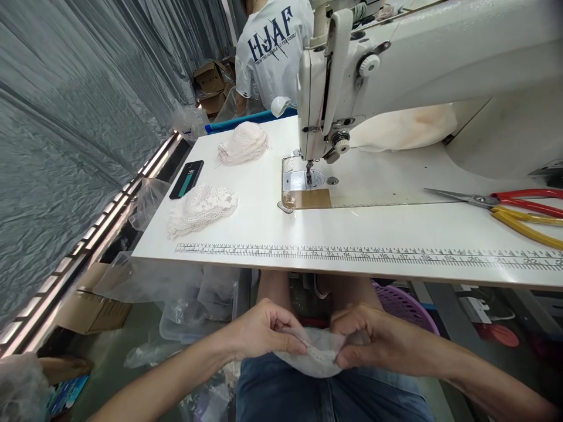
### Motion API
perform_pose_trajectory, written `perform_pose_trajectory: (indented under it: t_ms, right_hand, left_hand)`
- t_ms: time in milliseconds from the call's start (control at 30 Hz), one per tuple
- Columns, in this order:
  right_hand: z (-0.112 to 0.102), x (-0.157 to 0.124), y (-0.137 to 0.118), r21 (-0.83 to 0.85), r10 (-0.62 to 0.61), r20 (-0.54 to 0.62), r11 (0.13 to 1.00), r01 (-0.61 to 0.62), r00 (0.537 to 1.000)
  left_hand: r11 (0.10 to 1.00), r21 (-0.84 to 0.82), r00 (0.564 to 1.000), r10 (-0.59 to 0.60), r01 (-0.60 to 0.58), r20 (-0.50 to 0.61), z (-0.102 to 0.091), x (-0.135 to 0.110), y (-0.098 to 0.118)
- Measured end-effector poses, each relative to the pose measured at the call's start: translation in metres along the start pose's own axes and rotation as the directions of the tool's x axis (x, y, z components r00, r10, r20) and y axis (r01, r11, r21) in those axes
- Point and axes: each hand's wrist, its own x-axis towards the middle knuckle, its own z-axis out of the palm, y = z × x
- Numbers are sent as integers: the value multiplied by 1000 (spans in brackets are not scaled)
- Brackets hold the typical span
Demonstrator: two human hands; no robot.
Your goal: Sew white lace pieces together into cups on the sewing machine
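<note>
Lace piece [317, 353], white, thin, scallop-edged: held low over my lap, below the near edge of the bench [352, 231], pinched between both my hands.

Left hand [264, 331]: grip closed, thumb and fingertips nipped on the left edge of the lace piece, knuckles up.

Right hand [373, 340]: grip closed likewise, fingers curled tight on the right edge, touching the cloth just beside my left. The cloth sags in a shallow pouch between the two grips, over my blue denim.

Items on the bench, outward from the grip:
- Printed ruler strip [352, 253] along the near edge.
- Sewing machine [396, 70], white, its needle over a metal plate with a brown patch [310, 199] just in front.
- Scissors [514, 208], two pairs, red handles over yellow, at the far right, blades pointing left.
- Stack of lace pieces [202, 210], near left corner.
- Phone [187, 179], dark, just behind that stack.
- Second stack [244, 142], pinkish, further back.
- Pale cloth [404, 129] behind the machine's arm.

Beyond the bench: a person in a white printed shirt [272, 47], back turned. Cardboard boxes [211, 82] near them. Grey sheeting [65, 146] on the left. Purple basket [402, 305] under the bench.
</note>
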Motion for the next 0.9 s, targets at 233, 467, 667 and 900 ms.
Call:
perform_pose_trajectory:
  t_ms: [233,467,667,900]
  right_hand:
    - [2,3,5,4,-5,-13,1000,6,1000]
    - [10,0,6,3,-1,-52,1000,1,999]
    - [10,-1,14,48,-6,-39,999,8,999]
    - [25,3,16,57,45,-162,998,-36,986]
  left_hand:
    - [1000,11,999,-11,12,-30,-1,-3,-2]
    - [1000,26,1000,14,-13,-26,6,0,-3]
    - [996,85,1000,9,-8,-19,5,1,-3]
    - [988,155,999,7,-1,-40,11,6,-10]
